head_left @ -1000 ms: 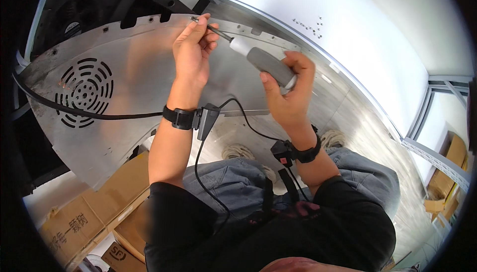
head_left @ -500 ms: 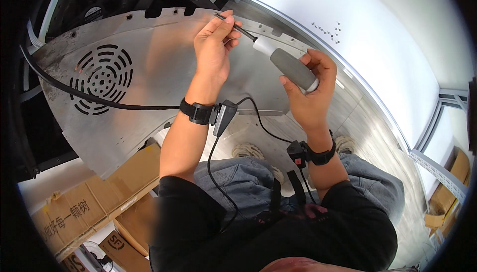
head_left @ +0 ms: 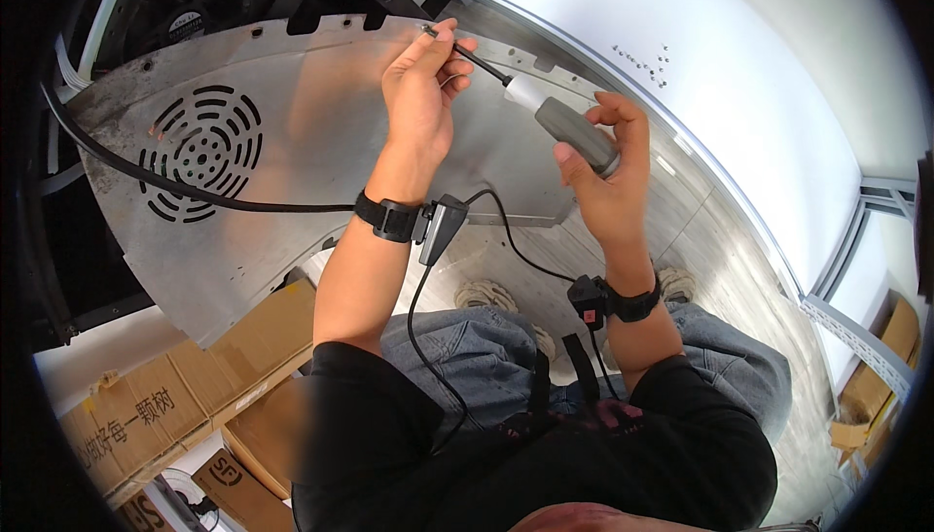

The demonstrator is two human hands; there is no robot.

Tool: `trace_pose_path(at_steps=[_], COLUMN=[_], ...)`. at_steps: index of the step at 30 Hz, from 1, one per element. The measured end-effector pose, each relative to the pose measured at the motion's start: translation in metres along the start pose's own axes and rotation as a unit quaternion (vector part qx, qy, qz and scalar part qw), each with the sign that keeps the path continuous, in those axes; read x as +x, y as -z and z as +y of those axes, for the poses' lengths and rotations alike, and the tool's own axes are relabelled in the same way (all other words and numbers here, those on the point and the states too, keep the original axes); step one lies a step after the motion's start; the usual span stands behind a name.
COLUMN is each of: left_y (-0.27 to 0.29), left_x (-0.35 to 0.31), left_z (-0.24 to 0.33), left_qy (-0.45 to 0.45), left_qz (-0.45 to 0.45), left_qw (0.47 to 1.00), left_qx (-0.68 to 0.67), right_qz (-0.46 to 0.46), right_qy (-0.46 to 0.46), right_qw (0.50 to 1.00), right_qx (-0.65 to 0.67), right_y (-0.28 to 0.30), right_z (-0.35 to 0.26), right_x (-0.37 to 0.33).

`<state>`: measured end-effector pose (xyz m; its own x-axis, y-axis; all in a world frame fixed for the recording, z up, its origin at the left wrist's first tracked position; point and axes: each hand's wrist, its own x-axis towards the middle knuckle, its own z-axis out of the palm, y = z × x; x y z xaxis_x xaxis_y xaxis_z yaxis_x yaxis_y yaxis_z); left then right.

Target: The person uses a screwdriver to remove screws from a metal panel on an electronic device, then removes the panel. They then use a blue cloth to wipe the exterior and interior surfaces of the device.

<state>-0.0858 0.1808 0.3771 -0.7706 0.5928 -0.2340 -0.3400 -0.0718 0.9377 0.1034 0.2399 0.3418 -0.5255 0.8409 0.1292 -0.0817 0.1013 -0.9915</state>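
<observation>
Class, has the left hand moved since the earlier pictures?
No: the left hand shows no clear shift against the metal panel, though the view itself shifted.

Downward fisheye view from head

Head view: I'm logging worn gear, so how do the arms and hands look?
Left hand and right hand are ungloved. Each has a black wrist strap with a dark boxy device; the right device bears a small reddish square. Thin black cables run from both. Sleeves are short and black.
</observation>
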Motion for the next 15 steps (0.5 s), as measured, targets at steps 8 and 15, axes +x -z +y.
trace_pose_path(at_steps=[8,15], left_y=[0.001,-0.004], left_x=[0.002,0.004], left_z=[0.000,-0.002], left_qy=[0.007,-0.002], left_qz=[0.000,0.058], left_qw=[0.999,0.998], left_qx=[-0.038,-0.016], right_qz=[-0.012,-0.016], right_qy=[-0.004,0.138], right_qw=[1.000,0.990], right_qx=[0.007,-0.035], right_y=[0.001,0.003], right_z=[-0.001,0.002], right_x=[0.000,0.003])
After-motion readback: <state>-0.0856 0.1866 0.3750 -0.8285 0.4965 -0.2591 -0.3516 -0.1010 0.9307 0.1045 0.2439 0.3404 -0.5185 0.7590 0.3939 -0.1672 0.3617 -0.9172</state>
